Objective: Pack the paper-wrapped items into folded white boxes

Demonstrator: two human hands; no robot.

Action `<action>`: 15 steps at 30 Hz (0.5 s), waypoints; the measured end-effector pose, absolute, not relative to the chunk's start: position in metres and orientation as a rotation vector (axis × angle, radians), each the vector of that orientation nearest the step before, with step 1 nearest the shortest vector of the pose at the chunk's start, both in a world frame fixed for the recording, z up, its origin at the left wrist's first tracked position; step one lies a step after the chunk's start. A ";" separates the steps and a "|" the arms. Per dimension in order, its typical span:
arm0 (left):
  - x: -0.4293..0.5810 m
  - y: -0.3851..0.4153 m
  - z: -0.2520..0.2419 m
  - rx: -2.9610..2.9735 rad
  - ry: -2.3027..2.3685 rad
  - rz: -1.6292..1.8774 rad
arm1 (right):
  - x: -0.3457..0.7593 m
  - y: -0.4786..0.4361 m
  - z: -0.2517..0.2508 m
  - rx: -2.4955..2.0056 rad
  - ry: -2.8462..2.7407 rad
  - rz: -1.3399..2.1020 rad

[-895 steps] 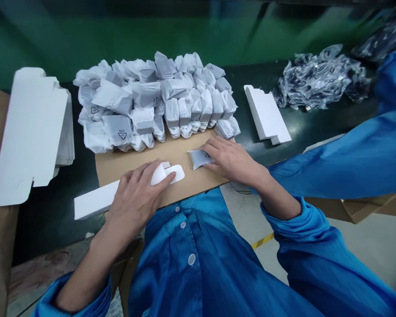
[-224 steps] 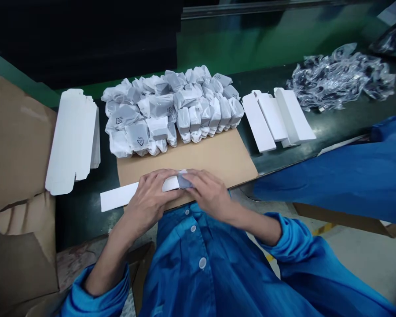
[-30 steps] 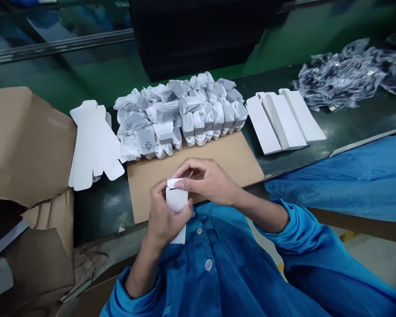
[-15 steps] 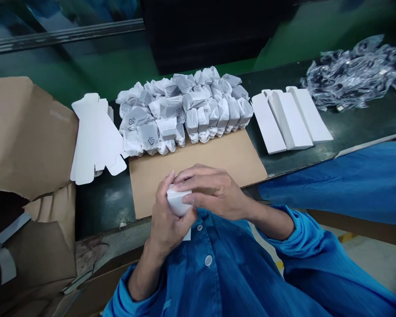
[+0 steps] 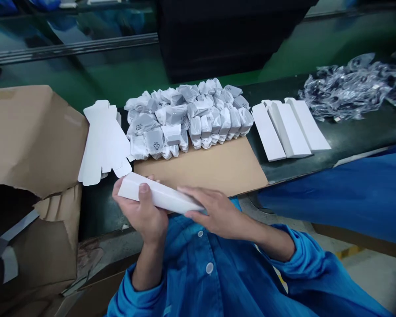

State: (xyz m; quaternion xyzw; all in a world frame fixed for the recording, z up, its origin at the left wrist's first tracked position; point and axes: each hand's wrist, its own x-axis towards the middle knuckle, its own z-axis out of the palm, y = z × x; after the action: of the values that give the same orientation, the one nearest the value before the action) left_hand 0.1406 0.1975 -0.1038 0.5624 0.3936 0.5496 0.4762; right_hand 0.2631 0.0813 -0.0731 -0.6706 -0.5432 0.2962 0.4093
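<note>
A long, narrow white carton (image 5: 161, 193) lies slantwise across my two hands, in front of my chest. My left hand (image 5: 141, 211) is wrapped round its left end, thumb on top and fingers behind. At the carton's right end, my right hand (image 5: 214, 209) grips with the fingers over the top and the thumb near the front side. Beyond my hands lies a brown cardboard sheet (image 5: 214, 167). Several small items in white plastic bags (image 5: 188, 116) are heaped in rows on and behind its far part.
Flat white carton blanks (image 5: 104, 141) lie at the left, beside a torn brown box (image 5: 36, 132). To the right are three folded white cartons (image 5: 292, 130) and a heap of clear bags with dark contents (image 5: 353, 88). A blue cloth (image 5: 336, 193) is at the right edge.
The white carton has swung from end-on to lying lengthwise across my hands. My left hand moved left along it, and my right hand shifted from its near end to the right end.
</note>
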 end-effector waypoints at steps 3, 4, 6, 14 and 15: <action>0.125 0.212 -0.105 1.755 1.056 1.441 | 0.279 0.092 -0.073 -1.687 -1.413 0.998; 0.117 0.216 -0.105 2.016 1.016 1.407 | 0.286 0.099 -0.071 -1.676 -1.479 1.016; 0.104 0.222 -0.104 2.548 0.808 1.135 | 0.298 0.117 -0.061 -1.687 -1.718 0.905; 0.094 0.246 -0.104 3.069 0.419 0.415 | 0.306 0.218 -0.014 -1.783 -2.509 -0.449; 0.093 0.247 -0.104 3.073 0.414 0.420 | 0.306 0.227 -0.017 -1.764 -2.566 -0.454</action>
State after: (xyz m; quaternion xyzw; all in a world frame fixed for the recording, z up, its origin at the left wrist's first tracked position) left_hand 0.0926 0.2473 -0.1039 0.9821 0.1322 0.1342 0.0061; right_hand 0.3057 0.2266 -0.0166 -0.5606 -0.8154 -0.1444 -0.0027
